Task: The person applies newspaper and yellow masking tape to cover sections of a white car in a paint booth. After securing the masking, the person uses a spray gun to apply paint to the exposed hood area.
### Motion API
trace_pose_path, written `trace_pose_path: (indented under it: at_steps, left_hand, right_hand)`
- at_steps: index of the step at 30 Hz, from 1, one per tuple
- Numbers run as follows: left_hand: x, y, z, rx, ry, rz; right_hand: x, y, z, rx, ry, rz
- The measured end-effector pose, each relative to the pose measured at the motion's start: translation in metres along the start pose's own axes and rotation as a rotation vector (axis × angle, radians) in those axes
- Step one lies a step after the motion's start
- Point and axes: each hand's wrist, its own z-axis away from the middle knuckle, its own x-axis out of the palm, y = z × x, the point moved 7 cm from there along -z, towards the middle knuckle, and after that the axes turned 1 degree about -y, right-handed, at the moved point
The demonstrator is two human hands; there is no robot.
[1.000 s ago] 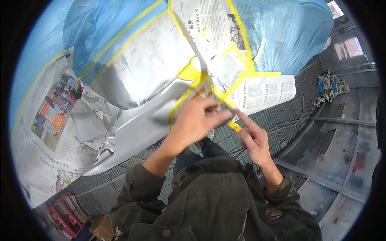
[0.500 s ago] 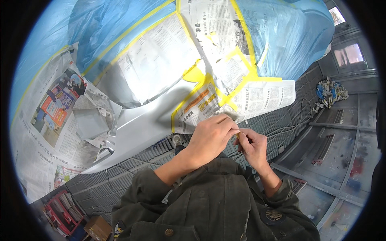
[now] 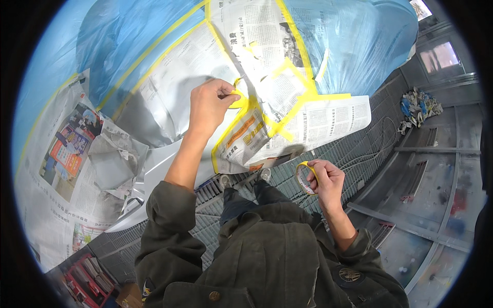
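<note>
1. While the left hand (image 3: 208, 105) pinches yellow tape (image 3: 240, 103) beside newspaper (image 3: 246, 137), fingertips nearly together, the right hand (image 3: 329, 180) curls around a tape roll (image 3: 301, 181).
2. Roll: held over floor grating (image 3: 281, 179).

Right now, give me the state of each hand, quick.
Left hand: closed, pinching a bit of yellow tape.
Right hand: closed, holding a tape roll.

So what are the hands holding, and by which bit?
The right hand grips a tape roll by its right side. The left hand is at some yellow tape, but I can't tell if it's pinched.
</note>
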Motion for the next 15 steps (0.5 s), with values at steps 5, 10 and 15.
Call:
trace_pose_path:
  at_steps: [5,10,15]
  left_hand:
    - [0.005,-0.011,-0.014,-0.002,0.044,-0.027]
    - [-0.008,0.012,-0.008,0.019,0.217,-0.146]
    - [0.001,0.010,0.014,0.162,0.249,-0.155]
  right_hand:
    - [-0.010,0.003,-0.002,-0.019,0.043,-0.001]
    - [-0.012,0.005,-0.004,0.009,0.051,-0.003]
    - [-0.008,0.008,-0.004,0.003,0.013,-0.004]
